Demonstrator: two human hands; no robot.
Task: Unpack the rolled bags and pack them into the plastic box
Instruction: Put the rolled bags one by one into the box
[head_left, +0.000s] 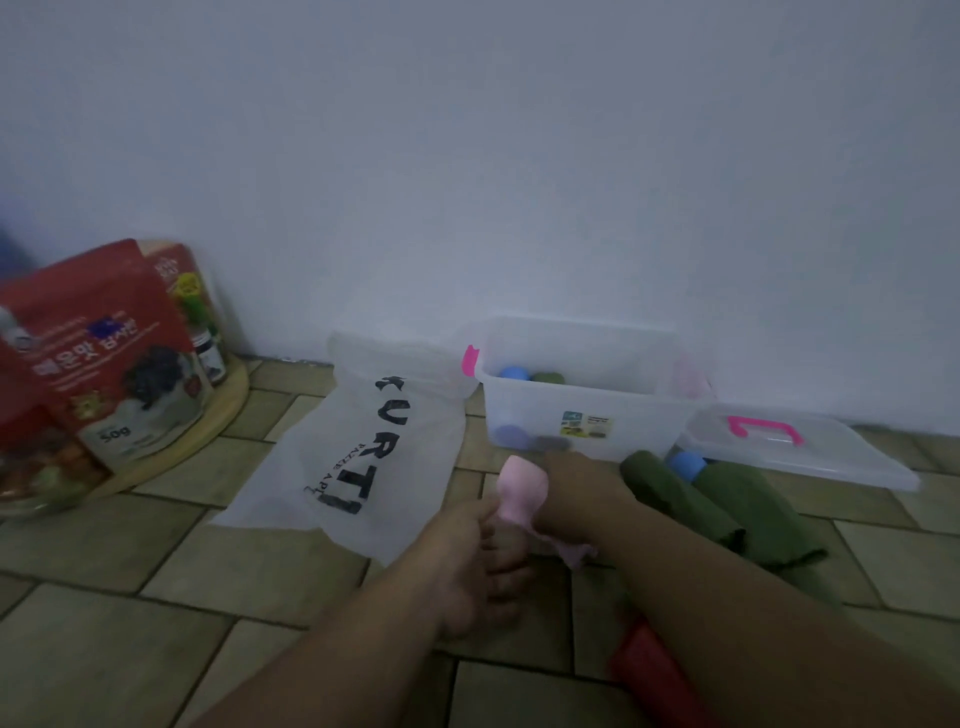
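Down on the floor (156, 649), both hands grip a pink bag (521, 486) just in front of the box (582, 400) — left hand (467, 540) fingers pinched on it, right hand (576, 493) seemingly wrapped round — it's blurry. Green bags (675, 499) lie right.

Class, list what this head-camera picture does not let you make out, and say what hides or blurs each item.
- Right hand: fingers hidden behind the pink roll, so its grip is unclear.
- Rolls in the box: the count is blurred by the cloudy wall.
- Box label: too small to read.
- Red object: covered by the right forearm.
- Red packet: cut off by the left edge.
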